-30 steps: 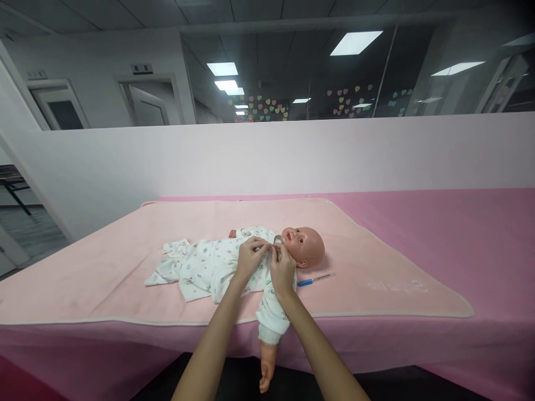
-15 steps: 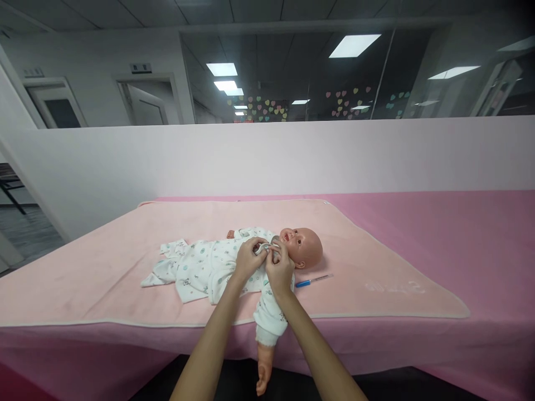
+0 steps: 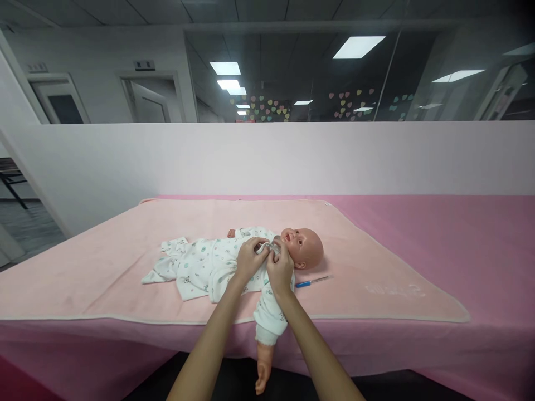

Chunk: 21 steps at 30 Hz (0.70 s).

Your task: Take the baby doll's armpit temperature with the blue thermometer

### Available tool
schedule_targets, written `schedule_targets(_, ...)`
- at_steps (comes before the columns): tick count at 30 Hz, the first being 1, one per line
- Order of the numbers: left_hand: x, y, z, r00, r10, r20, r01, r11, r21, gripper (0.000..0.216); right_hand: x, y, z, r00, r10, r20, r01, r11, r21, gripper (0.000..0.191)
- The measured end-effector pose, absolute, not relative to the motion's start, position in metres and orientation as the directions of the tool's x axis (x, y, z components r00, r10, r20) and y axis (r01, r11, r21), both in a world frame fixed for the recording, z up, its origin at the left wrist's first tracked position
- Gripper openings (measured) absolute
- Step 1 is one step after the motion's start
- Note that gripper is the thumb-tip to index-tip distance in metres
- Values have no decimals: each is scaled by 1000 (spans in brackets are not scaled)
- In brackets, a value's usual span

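Hands: left hand [image 3: 249, 259] and right hand [image 3: 280, 268] meet fingertip to fingertip at the throat of the doll [image 3: 308, 249], both pinched shut on the collar [image 3: 267, 247] of its suit [image 3: 200, 265].
Grip: fingers curl in from either side, seemingly to draw the two cloth edges together; any snap or tie between them is hidden.
Doll: on its back, head to the right, face up, close to the front edge; that closeness is probably why its near arm [image 3: 264, 367] hangs off the edge.
Suit: white with a small teal and grey print, loose and rumpled, legs splayed flat to the left.
Blanket [image 3: 376, 267]: pale pink, spread over the brighter pink surface [image 3: 480, 245], likely as padding.
Syringe [image 3: 312, 280]: thin, blue-ended, just right of the right hand, touched by neither.
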State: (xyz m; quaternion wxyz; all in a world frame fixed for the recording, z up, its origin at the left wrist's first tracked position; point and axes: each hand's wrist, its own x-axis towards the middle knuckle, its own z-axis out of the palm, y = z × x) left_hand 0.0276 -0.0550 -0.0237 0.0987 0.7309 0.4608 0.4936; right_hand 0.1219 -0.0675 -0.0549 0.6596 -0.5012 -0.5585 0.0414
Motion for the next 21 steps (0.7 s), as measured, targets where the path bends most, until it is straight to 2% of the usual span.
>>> schedule_targets(15,32,-60,-22,47,745,666,615,-547,568,15,121,-66,-58,370,602,708,483,526,-700,25)
schedule_targets(18,33,-61,-24,33,712,701,655,-545,523,15,121,-68,-55,373,610,699,476,521,-709,24)
schedule_targets(21,31,-65,-29,3,615,788,725,-544,422,15,122,-69,-55,382,589,712,471,538,-698,23)
